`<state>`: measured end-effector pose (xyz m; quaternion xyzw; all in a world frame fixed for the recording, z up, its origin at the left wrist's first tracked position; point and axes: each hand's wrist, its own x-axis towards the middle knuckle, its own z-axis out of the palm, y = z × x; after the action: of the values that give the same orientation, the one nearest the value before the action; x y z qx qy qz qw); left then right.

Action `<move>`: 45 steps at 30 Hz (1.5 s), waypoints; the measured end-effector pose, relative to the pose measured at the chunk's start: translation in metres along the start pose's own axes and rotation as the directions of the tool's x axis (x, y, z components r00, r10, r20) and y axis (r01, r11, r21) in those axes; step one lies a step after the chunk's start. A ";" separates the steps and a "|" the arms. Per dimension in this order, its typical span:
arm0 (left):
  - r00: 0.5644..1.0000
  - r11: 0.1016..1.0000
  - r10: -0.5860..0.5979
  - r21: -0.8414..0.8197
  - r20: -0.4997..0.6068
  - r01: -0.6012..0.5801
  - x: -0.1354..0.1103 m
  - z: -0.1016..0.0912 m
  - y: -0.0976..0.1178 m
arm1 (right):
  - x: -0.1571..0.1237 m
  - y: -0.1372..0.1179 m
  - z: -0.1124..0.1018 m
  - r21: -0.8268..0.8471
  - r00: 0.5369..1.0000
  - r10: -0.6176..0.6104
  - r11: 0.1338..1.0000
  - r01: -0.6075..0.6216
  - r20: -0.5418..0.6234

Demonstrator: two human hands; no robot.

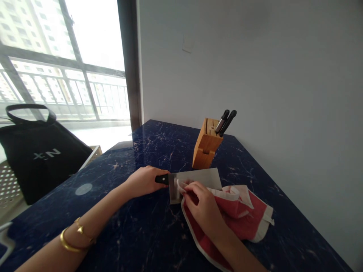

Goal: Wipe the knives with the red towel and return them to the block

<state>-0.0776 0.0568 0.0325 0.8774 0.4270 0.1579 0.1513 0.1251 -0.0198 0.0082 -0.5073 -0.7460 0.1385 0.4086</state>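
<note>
My left hand (144,180) grips the black handle of a cleaver (198,178), whose wide steel blade lies flat on the dark blue marbled table (147,234). My right hand (202,207) presses a red cloth with white edging (244,215) against the blade near the handle end. The cloth spreads out to the right of the blade and under my right forearm. Two gold bangles sit on my left wrist.
A wooden knife block (206,145) with two black-handled knives stands just behind the cleaver. A black bag (39,155) rests on a perforated chair at the left, by a large window. A pale wall runs along the table's right side.
</note>
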 end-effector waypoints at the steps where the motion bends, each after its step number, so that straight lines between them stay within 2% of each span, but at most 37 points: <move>1: 0.999 0.996 -0.011 -0.088 0.041 0.014 0.000 -0.004 -0.005 | 0.000 -0.002 -0.001 0.013 1.000 -0.019 1.000 0.019 -0.012; 4: 0.990 0.943 0.007 -0.330 0.143 0.041 -0.002 -0.017 -0.022 | -0.002 -0.007 -0.005 0.036 0.997 -0.066 0.997 0.068 -0.051; 7: 0.966 0.879 -0.035 -0.451 0.255 0.151 -0.007 -0.031 -0.036 | -0.005 -0.011 -0.008 0.060 0.991 -0.100 0.993 0.106 -0.092; 13: 0.979 0.681 -0.137 -0.703 0.154 0.206 -0.016 -0.042 -0.051 | -0.007 -0.012 -0.011 0.069 0.978 -0.125 0.988 0.138 -0.168; 16: 0.979 0.534 -0.154 -0.823 0.133 0.196 -0.016 -0.038 -0.052 | -0.007 -0.012 -0.011 0.073 0.975 -0.124 0.988 0.140 -0.186; 20: 0.989 0.343 -0.098 -0.929 0.115 0.141 -0.010 -0.023 -0.044 | -0.006 -0.010 -0.009 0.106 0.977 -0.111 0.986 0.132 -0.183; 25: 0.989 0.170 0.044 -0.977 0.139 0.130 -0.001 0.002 -0.018 | -0.005 -0.008 -0.006 0.147 0.982 -0.070 0.984 0.097 -0.177; 28: 0.975 0.099 0.134 -0.982 0.175 0.163 0.002 0.016 0.002 | -0.004 -0.008 -0.006 0.157 0.982 -0.048 0.985 0.077 -0.181; 32: 0.983 0.120 0.004 -0.975 0.186 0.184 0.002 0.028 0.027 | -0.002 -0.007 -0.005 0.158 0.981 0.016 0.987 0.015 -0.193; 33: 0.986 0.149 -0.031 -0.975 0.162 0.165 0.002 0.030 0.032 | -0.002 -0.006 -0.004 0.164 0.980 0.031 0.986 0.001 -0.194; 36: 0.989 0.315 -0.135 -0.943 0.066 0.106 0.002 0.037 0.044 | -0.001 -0.003 -0.001 0.190 0.983 0.086 0.980 -0.055 -0.160; 38: 0.976 0.371 -0.219 -0.925 0.000 0.084 0.002 0.041 0.049 | 0.000 -0.001 0.001 0.224 0.985 0.132 0.969 -0.104 -0.115; 42: 0.955 0.333 -0.292 -0.941 -0.048 0.055 0.000 0.045 0.056 | -0.001 0.000 0.004 0.320 0.980 0.189 0.933 -0.163 -0.053; 45: 0.946 0.233 -0.320 -0.972 -0.044 0.033 -0.001 0.045 0.058 | -0.001 -0.001 0.006 0.375 0.980 0.196 0.912 -0.168 -0.036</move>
<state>-0.0193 0.0156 0.0152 0.5216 0.3531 0.4688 0.6193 0.1194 -0.0196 0.0047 -0.4931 -0.6406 0.2955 0.5091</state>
